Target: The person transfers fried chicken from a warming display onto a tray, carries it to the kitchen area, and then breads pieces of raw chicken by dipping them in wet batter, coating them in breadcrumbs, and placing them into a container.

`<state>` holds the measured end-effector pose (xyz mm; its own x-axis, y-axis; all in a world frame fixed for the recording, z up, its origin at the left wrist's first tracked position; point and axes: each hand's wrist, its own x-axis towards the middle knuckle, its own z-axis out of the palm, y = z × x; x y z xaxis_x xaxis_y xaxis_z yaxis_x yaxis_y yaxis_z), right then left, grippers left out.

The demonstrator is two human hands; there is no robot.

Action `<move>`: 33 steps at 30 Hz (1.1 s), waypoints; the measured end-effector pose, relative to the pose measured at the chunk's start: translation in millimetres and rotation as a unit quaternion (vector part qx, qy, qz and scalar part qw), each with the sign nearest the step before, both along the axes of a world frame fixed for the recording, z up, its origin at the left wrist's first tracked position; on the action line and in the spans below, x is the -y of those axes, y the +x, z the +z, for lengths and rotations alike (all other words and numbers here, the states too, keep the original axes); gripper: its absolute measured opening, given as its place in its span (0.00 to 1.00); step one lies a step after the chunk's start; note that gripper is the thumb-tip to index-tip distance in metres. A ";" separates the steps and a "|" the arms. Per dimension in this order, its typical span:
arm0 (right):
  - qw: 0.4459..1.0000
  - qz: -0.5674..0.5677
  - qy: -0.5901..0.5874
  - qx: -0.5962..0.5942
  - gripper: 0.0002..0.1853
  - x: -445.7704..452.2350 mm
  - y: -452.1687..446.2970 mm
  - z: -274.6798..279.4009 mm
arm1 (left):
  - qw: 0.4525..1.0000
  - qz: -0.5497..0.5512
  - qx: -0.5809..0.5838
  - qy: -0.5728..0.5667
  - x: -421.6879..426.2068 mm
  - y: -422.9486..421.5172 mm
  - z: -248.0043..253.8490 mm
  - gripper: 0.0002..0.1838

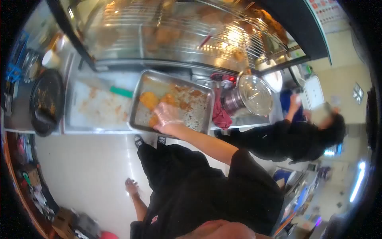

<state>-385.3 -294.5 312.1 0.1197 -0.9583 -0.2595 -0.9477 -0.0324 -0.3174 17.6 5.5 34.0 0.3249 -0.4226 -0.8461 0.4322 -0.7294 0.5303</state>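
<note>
My right hand (168, 116), in a clear plastic glove, reaches into a shallow metal tray (172, 134). Its fingers are closed around a golden breaded fried piece (153, 120), partly hidden by the hand. Two more fried pieces lie close by: one fried piece (149, 100) toward the tray's far left corner, another fried piece (168, 98) just beyond my fingers. Crumbs and grease cover the tray's right half. Away from the counter, my left hand (131, 186) hangs low at my side, fingers loosely bent and apart, with nothing visible in it.
Left of the tray is a crumb-strewn white cutting board (99, 117) with a green-handled tool (121, 92). A dark oval pan (46, 99) stands farther left. A glass display case (191, 40) rises behind. To the right are a lidded steel pot (234, 102), a red cloth (220, 113) and another person (286, 137).
</note>
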 end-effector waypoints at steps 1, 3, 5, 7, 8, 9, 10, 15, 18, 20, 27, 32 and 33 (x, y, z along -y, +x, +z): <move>1.000 0.001 0.008 0.006 0.37 -1.8 0.7 3.9 | 1.000 -0.017 0.022 0.003 5.5 -0.1 3.1 0.18; 0.997 0.001 0.076 0.032 0.35 1.5 -2.1 10.7 | 0.997 -0.045 0.059 0.007 14.2 2.1 7.4 0.19; 0.979 0.002 0.193 0.070 0.32 9.9 -10.3 20.0 | 0.994 -0.066 0.087 0.010 20.8 -1.6 16.3 0.19; 0.987 -0.034 0.108 0.117 0.28 -3.7 -15.1 27.9 | 0.994 -0.061 0.091 0.008 27.3 -4.0 22.7 0.19; 0.987 -0.052 0.066 0.140 0.26 -12.0 -17.0 30.0 | 0.994 -0.059 0.092 0.008 29.4 -6.0 25.0 0.19; 0.983 -0.050 0.010 0.178 0.25 -20.7 -21.9 14.8 | 0.994 -0.062 0.091 0.006 31.0 -6.7 28.2 0.19; 0.974 -0.047 -0.047 0.215 0.24 -28.9 -30.8 -12.2 | 0.994 -0.064 0.090 0.004 33.1 -7.3 28.9 0.19; 0.901 -0.210 -0.086 0.370 0.21 -39.7 -63.9 29.1 | 0.992 -0.081 0.092 -0.007 34.7 -5.5 18.9 0.17; 0.733 -0.372 -0.142 0.552 0.21 -35.5 -126.1 51.7 | 0.992 -0.084 0.091 -0.009 31.3 -6.5 13.9 0.16; 0.665 -0.438 -0.273 0.539 0.23 -13.2 -174.7 113.1 | 0.992 -0.092 0.088 -0.005 29.5 -8.3 12.3 0.15; 0.754 -0.285 -0.592 -0.024 0.21 83.1 -387.2 215.7 | 0.988 -0.119 0.102 0.016 31.9 -15.5 8.6 0.15; 0.748 -0.332 -0.374 -0.435 0.21 166.9 -424.0 238.1 | 0.986 -0.122 0.110 0.000 20.1 -17.6 -3.1 0.15; 0.733 -0.315 -0.401 -0.450 0.23 190.4 -456.5 228.6 | 0.987 -0.117 0.108 0.008 18.1 -19.5 -5.0 0.15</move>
<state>-841.7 -484.9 540.7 -0.2862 -0.6370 0.7158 -0.6692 0.6675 0.3265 -1.9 -12.6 29.1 0.3945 -0.4939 -0.7749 0.1287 -0.8053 0.5787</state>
